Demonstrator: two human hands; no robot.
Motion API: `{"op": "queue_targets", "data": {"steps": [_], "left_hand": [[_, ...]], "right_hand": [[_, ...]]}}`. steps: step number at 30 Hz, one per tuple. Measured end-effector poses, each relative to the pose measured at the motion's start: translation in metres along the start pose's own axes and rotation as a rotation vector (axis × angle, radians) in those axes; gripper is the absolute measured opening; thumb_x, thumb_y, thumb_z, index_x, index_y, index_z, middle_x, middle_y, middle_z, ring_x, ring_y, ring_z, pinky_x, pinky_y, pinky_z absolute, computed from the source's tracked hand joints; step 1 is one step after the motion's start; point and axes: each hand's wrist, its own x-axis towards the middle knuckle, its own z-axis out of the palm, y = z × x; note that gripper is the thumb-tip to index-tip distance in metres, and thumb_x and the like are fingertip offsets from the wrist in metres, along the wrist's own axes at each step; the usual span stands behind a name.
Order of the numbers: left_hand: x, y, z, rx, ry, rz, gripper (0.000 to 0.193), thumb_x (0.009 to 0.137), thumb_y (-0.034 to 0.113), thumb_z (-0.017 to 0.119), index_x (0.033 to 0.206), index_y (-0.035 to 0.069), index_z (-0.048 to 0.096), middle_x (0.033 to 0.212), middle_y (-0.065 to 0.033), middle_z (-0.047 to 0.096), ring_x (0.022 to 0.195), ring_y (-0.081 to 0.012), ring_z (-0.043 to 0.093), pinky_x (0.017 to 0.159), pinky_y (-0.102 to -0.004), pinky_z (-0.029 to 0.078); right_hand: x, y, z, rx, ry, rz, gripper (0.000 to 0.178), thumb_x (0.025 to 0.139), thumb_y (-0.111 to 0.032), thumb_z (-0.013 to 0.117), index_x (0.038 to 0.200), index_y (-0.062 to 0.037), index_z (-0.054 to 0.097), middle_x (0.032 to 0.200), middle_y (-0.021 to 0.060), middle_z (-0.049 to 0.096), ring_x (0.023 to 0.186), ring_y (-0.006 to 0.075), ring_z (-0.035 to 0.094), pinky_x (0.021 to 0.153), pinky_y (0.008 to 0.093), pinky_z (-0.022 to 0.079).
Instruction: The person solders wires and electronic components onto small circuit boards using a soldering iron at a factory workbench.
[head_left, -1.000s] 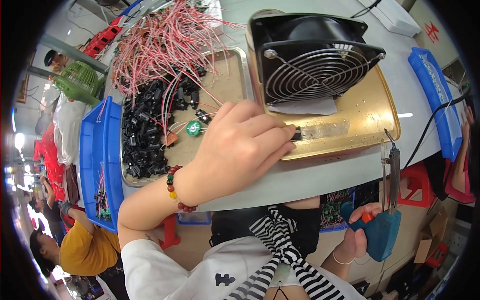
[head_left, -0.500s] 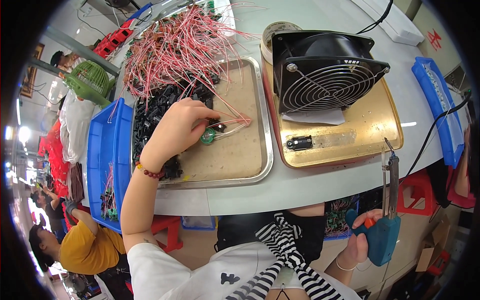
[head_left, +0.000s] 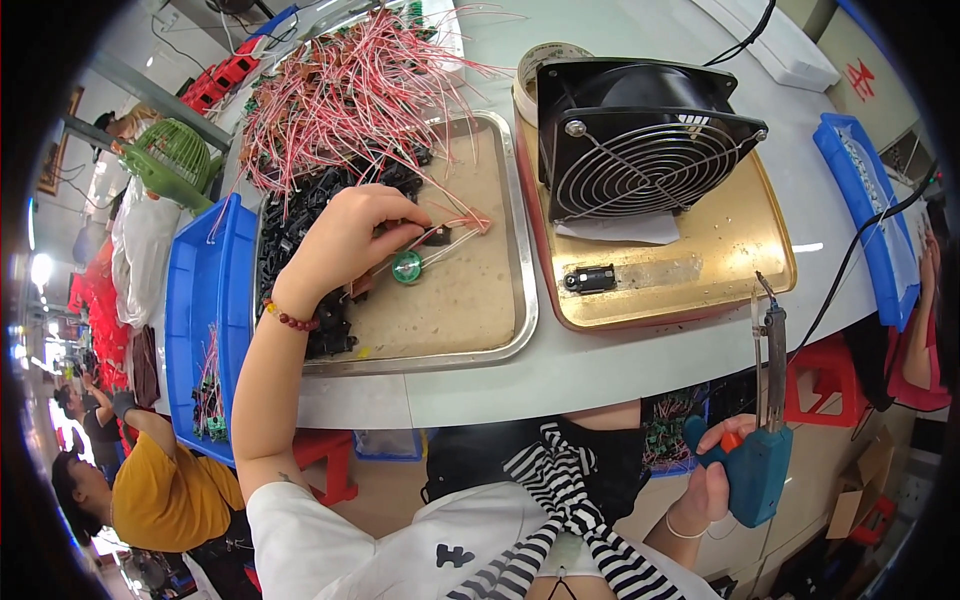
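My left hand (head_left: 358, 240) is over the metal tray (head_left: 522, 300), thumb and forefinger pinched together at a small black part (head_left: 438, 236). Just below the fingertips is a small green round circuit board (head_left: 407, 266); red and white wires (head_left: 470, 222) lie beside it. At the lower right, my right hand (head_left: 708, 485) is closed round a teal soldering gun (head_left: 760, 478) whose metal tip points up, near the front corner of the golden tray (head_left: 740, 270). One black plastic housing (head_left: 590, 279) lies in that golden tray.
Black plastic parts (head_left: 290, 215) fill the tray's left side, with a heap of red and white wired boards (head_left: 350, 90) behind. A black fan (head_left: 645, 140) with a wire guard stands over the golden tray. Left is a blue bin (head_left: 205, 330); a person in yellow (head_left: 175, 490) works beyond.
My left hand has shifted slightly, its thumb and forefinger closing at the small black part. The view has moved a little; my right hand keeps its hold on the soldering gun.
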Motion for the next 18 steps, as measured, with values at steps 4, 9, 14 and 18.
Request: {"op": "queue_targets", "data": {"steps": [4,9,14,18], "left_hand": [[0.000,0.003,0.002,-0.020,0.015,0.023,0.016,0.076,0.006,0.065,0.091,0.004,0.069,0.077,-0.0111,0.064,0.073,-0.0265,0.059,0.070,-0.0352,0.048],[0.002,-0.001,0.002,-0.025,0.007,0.022,0.018,0.076,0.006,0.064,0.093,0.004,0.068,0.078,-0.0109,0.063,0.075,-0.0267,0.059,0.072,-0.0358,0.047],[0.003,-0.004,0.004,0.016,0.034,0.045,0.018,0.076,0.006,0.063,0.093,0.004,0.068,0.078,-0.0106,0.061,0.074,-0.0259,0.059,0.070,-0.0349,0.048],[0.001,0.011,0.007,-0.114,-0.013,-0.110,0.016,0.076,0.006,0.064,0.091,0.005,0.068,0.080,-0.0104,0.060,0.073,-0.0259,0.059,0.068,-0.0351,0.048]], "right_hand": [[-0.002,-0.004,-0.001,0.005,-0.011,-0.008,0.049,0.065,-0.016,0.060,0.109,0.0030,0.049,0.096,0.0155,0.050,0.064,0.0177,0.050,0.056,0.0249,0.040],[-0.002,-0.002,-0.003,-0.010,0.005,0.005,0.049,0.065,-0.017,0.060,0.109,0.0026,0.049,0.096,0.0152,0.050,0.065,0.0175,0.050,0.056,0.0248,0.040],[-0.001,-0.002,-0.004,0.018,-0.009,-0.004,0.050,0.064,-0.016,0.060,0.109,0.0026,0.049,0.096,0.0153,0.050,0.065,0.0178,0.050,0.056,0.0246,0.040],[-0.002,-0.001,-0.004,0.016,0.004,-0.001,0.049,0.064,-0.015,0.059,0.109,0.0031,0.050,0.096,0.0157,0.050,0.065,0.0180,0.050,0.056,0.0245,0.040]]}}
